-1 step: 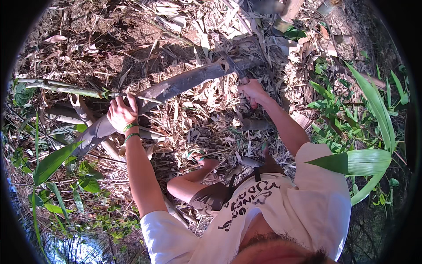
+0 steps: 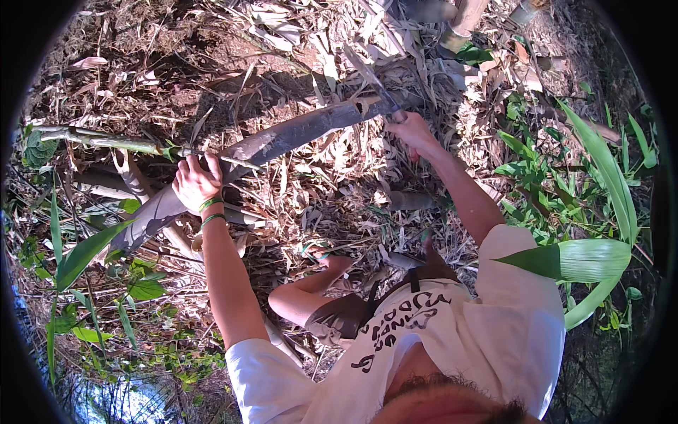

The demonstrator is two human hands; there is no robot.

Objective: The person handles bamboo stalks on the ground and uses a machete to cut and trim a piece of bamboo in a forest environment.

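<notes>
The fingers of the right hand (image 2: 412, 134) were closed around the handle of a long-bladed knife (image 2: 371, 75), whose blade slanted up and leftward across the far part of a grey pole (image 2: 289, 136); contact between blade and pole could not be told. A pale notch showed in the pole beside the blade. The left hand (image 2: 197, 185), its fingers bent, gripped the pole nearer its lower left end; green bands (image 2: 210, 205) circled the wrist. Just beyond these fingers lay a green stem (image 2: 116, 141), its thin tip crossing the pole. A forked branch (image 2: 134, 177) lay under the pole's left part. Dry leaves (image 2: 332, 187) littered the ground all around. A green blade-shaped leaf (image 2: 88, 256) overlapped the pole's lower end, and a broad leaf (image 2: 593, 261) hung before the right sleeve (image 2: 519, 283). A cut stump (image 2: 464, 25) stood at upper right.
</notes>
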